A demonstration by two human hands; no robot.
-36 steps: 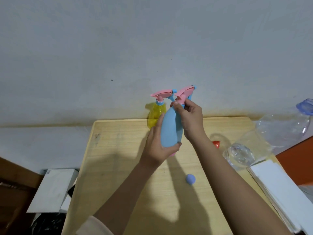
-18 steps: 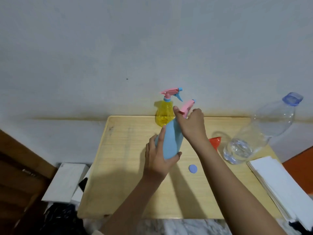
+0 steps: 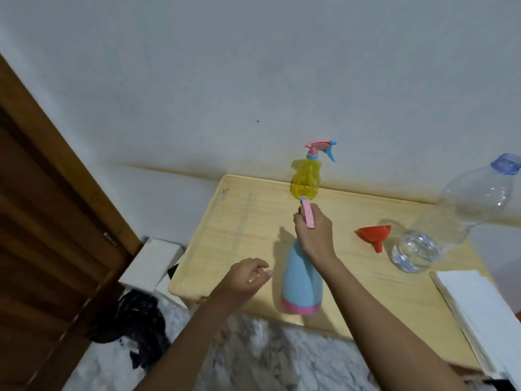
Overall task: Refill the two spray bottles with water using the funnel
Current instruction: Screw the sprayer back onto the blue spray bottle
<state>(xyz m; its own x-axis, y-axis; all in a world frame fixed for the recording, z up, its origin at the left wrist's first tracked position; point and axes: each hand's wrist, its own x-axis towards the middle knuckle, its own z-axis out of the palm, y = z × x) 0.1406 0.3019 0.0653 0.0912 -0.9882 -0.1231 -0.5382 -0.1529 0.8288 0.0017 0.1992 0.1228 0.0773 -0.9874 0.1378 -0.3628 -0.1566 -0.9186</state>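
looking down from the head camera, the blue spray bottle is near the front edge of the tabletop, with a pink band at its base. its wall is opaque, so what is in it cannot be told. the right hand grips the pink spray head at the bottle's top, fingers curled round it. the left hand hangs just left of the bottle, apart from it, fingers loosely curled and holding nothing. at the far edge the yellow spray bottle stands upright with its pink and blue trigger on. whether its see-through body holds liquid i cannot tell. to the right the red funnel lies on its side, just beside a big clear plastic bottle with a blue top, which holds a little water low down. white sheets are stacked at the right edge.
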